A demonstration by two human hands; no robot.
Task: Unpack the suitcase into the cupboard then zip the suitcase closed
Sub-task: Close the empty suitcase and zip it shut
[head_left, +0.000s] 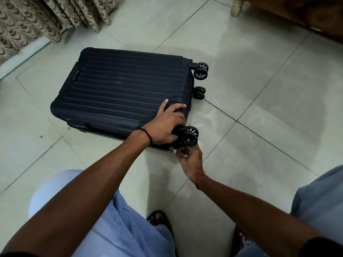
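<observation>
On the tiled floor (259,101), a little up and left of the middle of the view, lies a dark navy suitcase (120,86), flat on its side with its ribbed shell facing up and both halves together. Its wheels point toward three o'clock: one pair at the far corner (201,70), one lower down the same end (199,93), and one at the near corner (189,136). The left hand (165,127) rests over that near corner at about five o'clock on the case, fingers spread, the tips lying on the lid and the thumb down beside the wheel mount; it presses on the case without closing around it. The right hand (189,161) sits just below the near wheels, at the bottom edge of the case, its fingers curled in on something small and dark there; whether that is the zip pull I cannot tell. A black band circles the left wrist and an orange thread the right. At six o'clock are pale blue trouser legs (130,225) and a sandalled foot (157,217). At eleven o'clock hangs a patterned curtain (37,17), and at one o'clock stands wooden furniture (297,13) on a pale leg.
</observation>
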